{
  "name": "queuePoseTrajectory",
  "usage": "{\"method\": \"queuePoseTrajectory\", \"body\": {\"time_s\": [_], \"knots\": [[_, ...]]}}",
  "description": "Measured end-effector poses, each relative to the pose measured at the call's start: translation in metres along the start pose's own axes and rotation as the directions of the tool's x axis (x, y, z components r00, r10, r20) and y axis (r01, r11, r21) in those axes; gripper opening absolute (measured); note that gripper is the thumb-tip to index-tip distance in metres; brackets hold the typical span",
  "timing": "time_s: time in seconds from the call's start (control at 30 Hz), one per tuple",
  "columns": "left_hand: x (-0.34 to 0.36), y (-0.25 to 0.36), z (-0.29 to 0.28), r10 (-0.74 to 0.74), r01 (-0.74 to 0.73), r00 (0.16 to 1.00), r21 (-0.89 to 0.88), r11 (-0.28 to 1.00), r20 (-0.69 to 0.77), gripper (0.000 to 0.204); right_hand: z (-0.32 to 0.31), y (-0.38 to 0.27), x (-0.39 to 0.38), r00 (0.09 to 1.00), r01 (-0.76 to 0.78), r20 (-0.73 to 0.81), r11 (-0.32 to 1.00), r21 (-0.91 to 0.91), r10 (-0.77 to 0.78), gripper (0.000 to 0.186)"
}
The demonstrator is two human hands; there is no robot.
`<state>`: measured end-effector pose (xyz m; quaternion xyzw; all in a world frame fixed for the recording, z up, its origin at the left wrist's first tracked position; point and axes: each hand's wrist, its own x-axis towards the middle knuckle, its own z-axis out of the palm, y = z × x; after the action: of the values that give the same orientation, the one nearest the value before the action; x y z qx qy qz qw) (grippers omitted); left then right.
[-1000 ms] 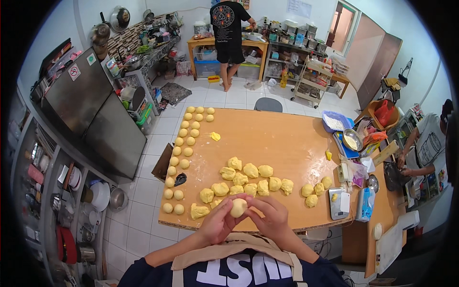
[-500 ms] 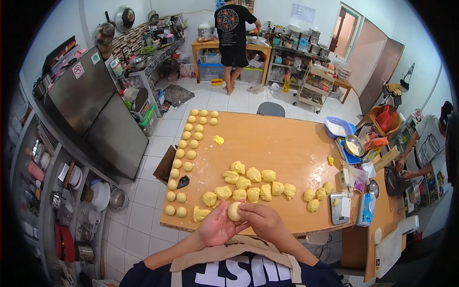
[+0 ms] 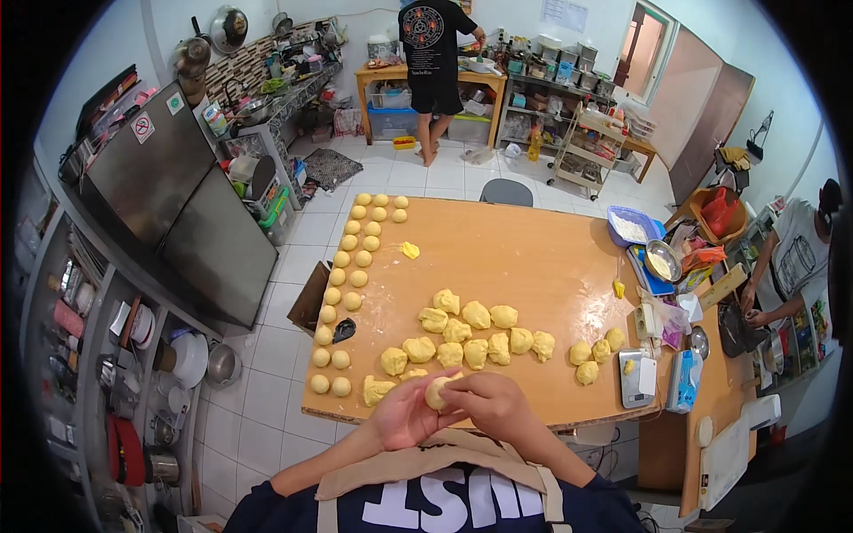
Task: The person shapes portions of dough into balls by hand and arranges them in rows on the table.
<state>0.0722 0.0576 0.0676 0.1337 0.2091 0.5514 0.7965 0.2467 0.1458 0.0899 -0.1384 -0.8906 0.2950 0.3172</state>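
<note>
Moved: hands + dough ball sit a bit lower/right vs 0.5 s ago, fingers wrapped closer round it; person at far bench in same spot.
Dough ball (image 3: 436, 392): 1, pale yellow, smooth, roundish; lower centre of frame, over near edge of wooden table (image 3: 533, 258).
Left hand (image 3: 404, 419): cupped under ball, palm up, fingers curled on its left side.
Right hand (image 3: 494, 407): curved over ball from right, fingertips pressing it vs left palm.
Rough dough pieces (image 3: 474, 333): approx 13 lumpy chunks in mid-frame cluster just above hands; 1 more (image 3: 377, 389) left of hands.
Small group (image 3: 595, 351): 4 lumps, right of centre.
Rolled balls (image 3: 348, 280): approx 24, smooth, in 2–3 loose columns down left edge of table, upper centre to lower left.
Scraps: 1 yellow bit (image 3: 410, 250) upper centre, 1 (image 3: 619, 288) at right.
Blue tray (image 3: 633, 226): upper right, white flour-like powder inside.
Metal bowl (image 3: 663, 260): right side, pale contents, can't tell what.
Scale (image 3: 638, 377): lower right, 1 small dough bit on it.
Other ppl: 1 in dark top (image 3: 432, 44) at far bench, top centre; 1 in grey shirt (image 3: 795, 258) at right edge.
</note>
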Motion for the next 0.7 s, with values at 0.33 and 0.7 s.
{"method": "queuePoseTrajectory", "body": {"time_s": [0.33, 0.7], "knots": [[0.003, -0.011, 0.020, 0.047, -0.048, 0.993, -0.005, 0.999, -0.106, 0.050, -0.005, 0.009, -0.012, 0.991, 0.125, -0.035, 0.984, -0.131, -0.131, 0.023], [0.011, -0.008, 0.005, 0.088, -0.092, 0.993, -0.046, 0.995, -0.080, 0.046, -0.011, 0.007, -0.005, 0.989, 0.131, -0.054, 0.989, -0.067, -0.135, 0.025]]}}
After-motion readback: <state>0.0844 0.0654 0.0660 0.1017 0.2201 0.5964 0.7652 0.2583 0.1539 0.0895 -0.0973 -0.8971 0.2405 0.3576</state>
